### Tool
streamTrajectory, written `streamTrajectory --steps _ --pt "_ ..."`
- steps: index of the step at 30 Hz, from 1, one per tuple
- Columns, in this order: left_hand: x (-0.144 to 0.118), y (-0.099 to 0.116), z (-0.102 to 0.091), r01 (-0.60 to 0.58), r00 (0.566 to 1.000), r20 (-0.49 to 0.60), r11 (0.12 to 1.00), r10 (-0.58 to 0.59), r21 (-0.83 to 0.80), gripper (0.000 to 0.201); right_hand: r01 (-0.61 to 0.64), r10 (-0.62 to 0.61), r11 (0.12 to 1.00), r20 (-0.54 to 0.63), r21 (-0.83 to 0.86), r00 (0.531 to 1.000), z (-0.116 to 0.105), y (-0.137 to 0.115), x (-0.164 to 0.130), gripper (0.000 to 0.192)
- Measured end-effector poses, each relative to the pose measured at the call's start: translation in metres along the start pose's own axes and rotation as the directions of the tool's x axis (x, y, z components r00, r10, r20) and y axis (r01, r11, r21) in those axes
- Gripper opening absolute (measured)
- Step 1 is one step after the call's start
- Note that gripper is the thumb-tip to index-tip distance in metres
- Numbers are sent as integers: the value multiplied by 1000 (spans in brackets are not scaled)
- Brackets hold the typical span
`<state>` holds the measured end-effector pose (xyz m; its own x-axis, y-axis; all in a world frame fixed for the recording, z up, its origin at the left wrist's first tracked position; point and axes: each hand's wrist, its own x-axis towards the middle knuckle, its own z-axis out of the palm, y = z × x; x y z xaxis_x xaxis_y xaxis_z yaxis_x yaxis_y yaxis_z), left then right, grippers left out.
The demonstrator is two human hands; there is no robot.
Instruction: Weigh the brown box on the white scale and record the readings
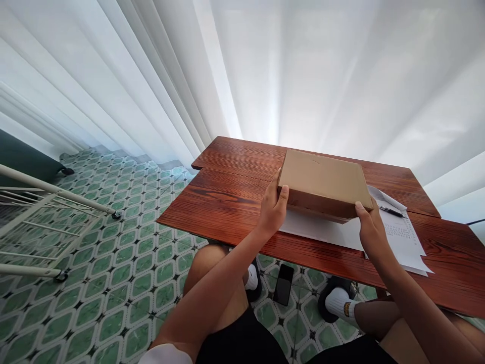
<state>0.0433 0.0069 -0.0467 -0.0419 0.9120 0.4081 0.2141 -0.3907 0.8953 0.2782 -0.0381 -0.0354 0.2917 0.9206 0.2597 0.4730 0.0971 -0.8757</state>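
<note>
Both hands clasp a flat, smooth brown cardboard box (324, 183): left hand (272, 208) curled on its near-left corner, right hand (373, 231) gripping its near-right corner, above white paper sheets (401, 237) on the grained wooden table (223, 197).

Bare forearms, black shorts (242, 338), white socks (338, 302), dark shoes.

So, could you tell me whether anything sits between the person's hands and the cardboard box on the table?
Nothing visible does. The left hand grips the near left corner of the cardboard box, and the right hand holds its near right corner. Only white papers lie beneath it, with a pen alongside.
</note>
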Motion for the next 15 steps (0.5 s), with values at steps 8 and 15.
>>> streamTrajectory --steps 8,15 --pt "18 -9 -37 -25 986 -164 999 22 -21 59 63 -66 998 105 26 992 38 -26 5 61" --pt "29 -18 -84 -45 937 -348 998 29 -37 54 91 -115 990 242 106 964 85 -53 4 60"
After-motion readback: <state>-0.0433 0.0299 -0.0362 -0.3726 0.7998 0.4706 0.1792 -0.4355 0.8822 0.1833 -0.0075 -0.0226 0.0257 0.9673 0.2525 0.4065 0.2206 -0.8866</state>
